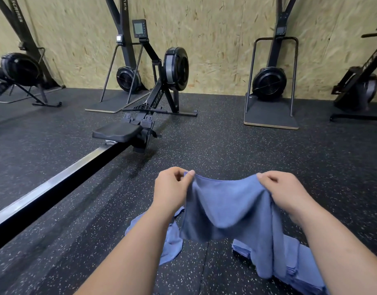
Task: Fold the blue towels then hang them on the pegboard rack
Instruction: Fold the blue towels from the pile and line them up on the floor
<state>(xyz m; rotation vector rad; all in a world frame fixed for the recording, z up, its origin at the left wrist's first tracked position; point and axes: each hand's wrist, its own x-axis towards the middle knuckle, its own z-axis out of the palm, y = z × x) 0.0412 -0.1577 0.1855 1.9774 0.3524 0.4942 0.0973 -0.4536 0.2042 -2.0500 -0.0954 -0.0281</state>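
Left hand (172,188): thumb and curled fingers pinch the top left corner of a blue terry-cloth towel (226,207). Tight pinch, nothing else in it.
Right hand (284,191): same on the top right corner, fingers curled over the edge with cloth bunched under the palm.
The towel is held up between the two hands, above the black speckled rubber floor (247,150), on the near part of the floor in front of the person. The top edge sags slightly between the hands. The middle hangs as a loose flap and the bottom hem is clear of the floor. The right side drapes lower in a long fold, over the pile below. Can't tell if it touches the pile.

On the floor:
- A crumpled blue towel (172,243) lies loose, partly under the left forearm.
- A pile of blue towels with layered edges (296,256) sits under the right forearm and looks folded.

Rest:
- A black rowing machine (162,96) is mid-floor left, with its black seat (117,132) on a steel rail (55,184) running toward the near left corner.
- Black upright fan-wheel trainers on flat base boards (269,81) stand along the far edge of the floor.
- They stand against the chipboard wall (215,39).
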